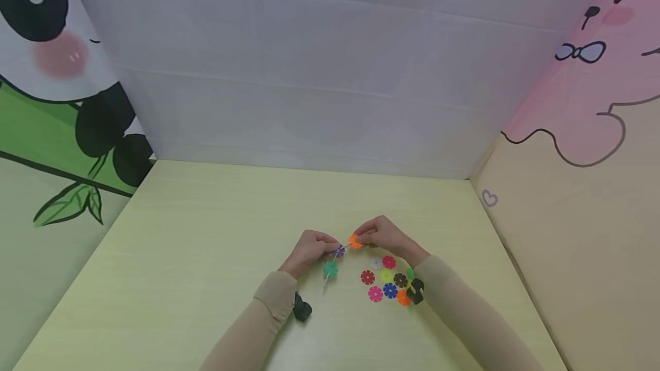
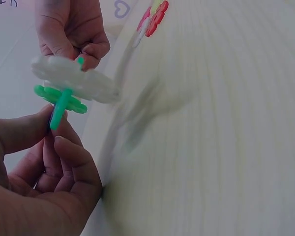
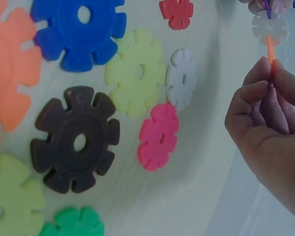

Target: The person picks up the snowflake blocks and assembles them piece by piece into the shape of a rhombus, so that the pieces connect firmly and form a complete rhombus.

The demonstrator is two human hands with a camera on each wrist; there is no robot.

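Observation:
Both hands hold a chain of interlocked notched plastic discs above the table. My left hand (image 1: 311,249) pinches the purple disc (image 1: 339,252) between thumb and fingers. From that side hangs a green disc (image 1: 330,269), joined to a whitish disc (image 2: 71,76) in the left wrist view. Opposite it, my right hand (image 1: 384,235) pinches an orange disc (image 1: 353,241) by its edge. A translucent white disc (image 3: 280,28) sits between the purple and orange ones, the orange disc's edge meeting it in the right wrist view. Fingers partly hide the purple and orange discs.
Loose discs lie near my right forearm, among them blue (image 1: 390,291), dark brown (image 1: 400,280), red (image 1: 368,277) and pink (image 1: 375,294). The pale table (image 1: 222,216) meets a white wall (image 1: 309,119) behind and printed panels at both sides.

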